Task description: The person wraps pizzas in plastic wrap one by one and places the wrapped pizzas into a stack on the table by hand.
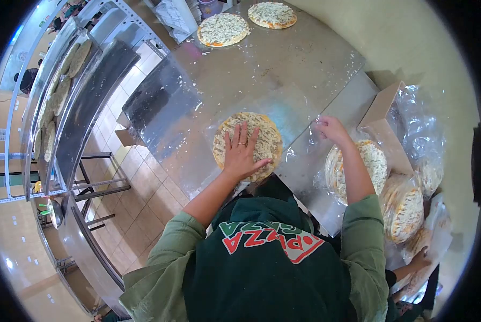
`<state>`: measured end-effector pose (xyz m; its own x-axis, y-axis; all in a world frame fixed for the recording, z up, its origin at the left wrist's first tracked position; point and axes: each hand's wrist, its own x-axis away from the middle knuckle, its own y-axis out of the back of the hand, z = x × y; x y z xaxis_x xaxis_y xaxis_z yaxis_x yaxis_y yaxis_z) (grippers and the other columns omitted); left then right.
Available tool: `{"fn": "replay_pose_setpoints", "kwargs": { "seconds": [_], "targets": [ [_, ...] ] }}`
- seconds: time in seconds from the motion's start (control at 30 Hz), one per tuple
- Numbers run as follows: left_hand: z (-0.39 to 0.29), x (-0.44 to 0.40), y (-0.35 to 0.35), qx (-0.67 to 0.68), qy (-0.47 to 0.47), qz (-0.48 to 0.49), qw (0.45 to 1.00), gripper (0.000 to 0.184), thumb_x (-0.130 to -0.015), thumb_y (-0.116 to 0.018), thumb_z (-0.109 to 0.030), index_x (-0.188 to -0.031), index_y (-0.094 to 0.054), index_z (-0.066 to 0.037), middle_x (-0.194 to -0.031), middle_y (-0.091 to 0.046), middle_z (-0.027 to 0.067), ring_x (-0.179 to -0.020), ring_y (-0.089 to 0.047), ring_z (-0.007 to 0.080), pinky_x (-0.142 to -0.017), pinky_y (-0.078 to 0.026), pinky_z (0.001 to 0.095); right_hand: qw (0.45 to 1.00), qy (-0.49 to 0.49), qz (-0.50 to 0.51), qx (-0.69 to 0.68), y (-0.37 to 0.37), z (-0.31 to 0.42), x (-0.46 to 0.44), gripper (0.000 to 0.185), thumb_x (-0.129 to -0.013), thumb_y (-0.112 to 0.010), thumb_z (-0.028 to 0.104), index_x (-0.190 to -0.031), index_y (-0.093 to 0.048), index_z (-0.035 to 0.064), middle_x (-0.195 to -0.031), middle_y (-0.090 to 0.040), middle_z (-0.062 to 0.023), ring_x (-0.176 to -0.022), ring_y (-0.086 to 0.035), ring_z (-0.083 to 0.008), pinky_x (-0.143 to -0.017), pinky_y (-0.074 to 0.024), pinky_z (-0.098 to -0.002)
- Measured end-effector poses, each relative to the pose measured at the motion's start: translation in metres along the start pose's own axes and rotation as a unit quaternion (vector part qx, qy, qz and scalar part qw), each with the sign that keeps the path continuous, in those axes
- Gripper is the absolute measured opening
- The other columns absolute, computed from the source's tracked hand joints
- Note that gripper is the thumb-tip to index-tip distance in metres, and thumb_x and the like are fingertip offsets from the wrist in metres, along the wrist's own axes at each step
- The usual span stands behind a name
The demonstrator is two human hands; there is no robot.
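Observation:
My left hand [241,153] lies flat with fingers spread on top of a pizza [270,137] sprinkled with shredded cheese, near the front edge of the metal table. Thin clear plastic seems to surround this pizza; its outline is hard to follow. Off to the right, my right hand [330,130] is closed in a pinch above the table's side panel; whatever is between the fingers is too small to make out. Below my right wrist, another cheese-topped pizza [373,161] rests in clear plastic, partly covered by my forearm.
Two more pizzas, one left [223,29] and one right [272,15], sit at the table's far end. Right: an open cardboard box [385,123], bagged pizzas [404,214] and another person's hand [420,262]. Left: a metal rack [98,80] with flat breads. Crumbs dot the metal table [240,75].

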<state>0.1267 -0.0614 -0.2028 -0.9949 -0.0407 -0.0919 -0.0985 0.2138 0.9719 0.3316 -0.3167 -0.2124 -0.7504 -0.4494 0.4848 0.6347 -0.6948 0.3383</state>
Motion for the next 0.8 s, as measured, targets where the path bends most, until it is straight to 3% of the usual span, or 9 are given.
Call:
{"fn": "replay_pose_setpoints", "kwargs": {
  "seconds": [0.07,0.17,0.33,0.43,0.47,0.53,0.63,0.73,0.8],
  "targets": [
    [-0.001,-0.001,-0.001,-0.003,-0.003,0.005,1.000,0.095,-0.068,-0.052,-0.069,-0.140,-0.024,-0.014,-0.145,-0.013,0.0189,-0.134,-0.011,0.0358,-0.104,-0.005,0.0563,0.999,0.033,-0.004,0.016,-0.002,0.001,0.000,0.029,-0.081,-0.058,0.009,-0.108,-0.057,-0.0018,-0.072,-0.054,-0.0012,-0.055,-0.046,-0.0071,-0.050,-0.0415,-0.0223],
    [-0.003,-0.001,0.000,-0.010,-0.015,0.011,1.000,0.094,-0.067,-0.052,-0.071,-0.139,-0.027,-0.016,-0.145,-0.015,0.0181,-0.134,-0.012,0.0359,-0.104,-0.005,0.0576,0.999,0.037,-0.015,0.011,-0.010,0.043,0.026,0.036,-0.080,-0.060,0.014,-0.114,-0.056,0.0021,-0.079,-0.060,-0.0079,-0.063,-0.055,-0.0149,-0.058,-0.0458,-0.0279],
    [-0.008,-0.004,0.004,-0.004,-0.017,0.036,0.999,0.095,-0.067,-0.051,-0.070,-0.139,-0.026,-0.014,-0.146,-0.013,0.0171,-0.135,-0.009,0.0348,-0.103,-0.002,0.0590,0.962,0.246,-0.007,0.120,-0.064,0.102,0.071,0.039,-0.081,-0.055,0.011,-0.120,-0.052,0.0064,-0.084,-0.054,-0.0106,-0.077,-0.054,-0.0203,-0.069,-0.0443,-0.0320],
    [-0.002,-0.003,0.002,-0.019,-0.026,0.042,0.999,0.074,-0.080,-0.049,-0.053,-0.137,-0.028,-0.010,-0.143,-0.022,0.0176,-0.132,-0.019,0.0356,-0.105,-0.010,0.0545,0.933,0.302,0.022,0.193,-0.125,0.095,0.082,0.046,-0.079,-0.054,0.008,-0.124,-0.045,0.0029,-0.094,-0.051,-0.0193,-0.087,-0.055,-0.0315,-0.074,-0.0454,-0.0384],
    [0.011,-0.003,-0.008,0.166,0.043,0.013,0.985,0.066,-0.082,-0.048,-0.044,-0.135,-0.031,-0.009,-0.140,-0.026,0.0174,-0.130,-0.023,0.0350,-0.105,-0.014,0.0516,0.924,0.307,0.021,0.226,-0.142,0.092,0.085,0.049,-0.079,-0.054,0.008,-0.126,-0.041,0.0013,-0.096,-0.050,-0.0200,-0.089,-0.055,-0.0337,-0.074,-0.0461,-0.0395],
    [0.044,-0.011,-0.024,0.509,0.170,-0.042,0.843,0.049,-0.086,-0.047,-0.027,-0.130,-0.037,-0.006,-0.135,-0.035,0.0170,-0.126,-0.032,0.0337,-0.105,-0.021,0.0460,0.914,0.307,0.026,0.264,-0.162,0.095,0.095,0.046,-0.080,-0.050,0.008,-0.124,-0.041,-0.0010,-0.096,-0.049,-0.0192,-0.087,-0.056,-0.0335,-0.072,-0.0475,-0.0411],
    [0.049,-0.024,0.003,0.367,-0.033,-0.058,0.928,0.042,-0.085,-0.050,-0.020,-0.124,-0.042,-0.006,-0.132,-0.038,0.0150,-0.123,-0.036,0.0301,-0.104,-0.025,0.0434,0.895,0.286,0.024,0.341,-0.196,0.090,0.100,0.044,-0.080,-0.047,0.007,-0.122,-0.040,-0.0038,-0.095,-0.049,-0.0185,-0.084,-0.058,-0.0324,-0.069,-0.0491,-0.0419],
    [0.044,-0.036,0.039,0.207,-0.229,-0.091,0.947,0.036,-0.083,-0.054,-0.014,-0.118,-0.047,-0.007,-0.130,-0.041,0.0130,-0.121,-0.039,0.0264,-0.103,-0.028,0.0408,0.859,0.302,0.009,0.414,-0.221,0.070,0.102,0.044,-0.079,-0.048,0.007,-0.121,-0.041,-0.0049,-0.094,-0.049,-0.0171,-0.081,-0.059,-0.0302,-0.064,-0.0506,-0.0403],
    [0.043,-0.042,0.027,0.085,-0.175,0.017,0.981,0.049,-0.087,-0.050,-0.032,-0.129,-0.038,-0.011,-0.137,-0.035,0.0116,-0.127,-0.033,0.0276,-0.104,-0.024,0.0449,0.850,0.288,-0.025,0.440,-0.239,0.060,0.100,0.045,-0.078,-0.049,0.008,-0.120,-0.042,-0.0047,-0.093,-0.050,-0.0161,-0.080,-0.059,-0.0298,-0.064,-0.0507,-0.0392]
  ]
}}
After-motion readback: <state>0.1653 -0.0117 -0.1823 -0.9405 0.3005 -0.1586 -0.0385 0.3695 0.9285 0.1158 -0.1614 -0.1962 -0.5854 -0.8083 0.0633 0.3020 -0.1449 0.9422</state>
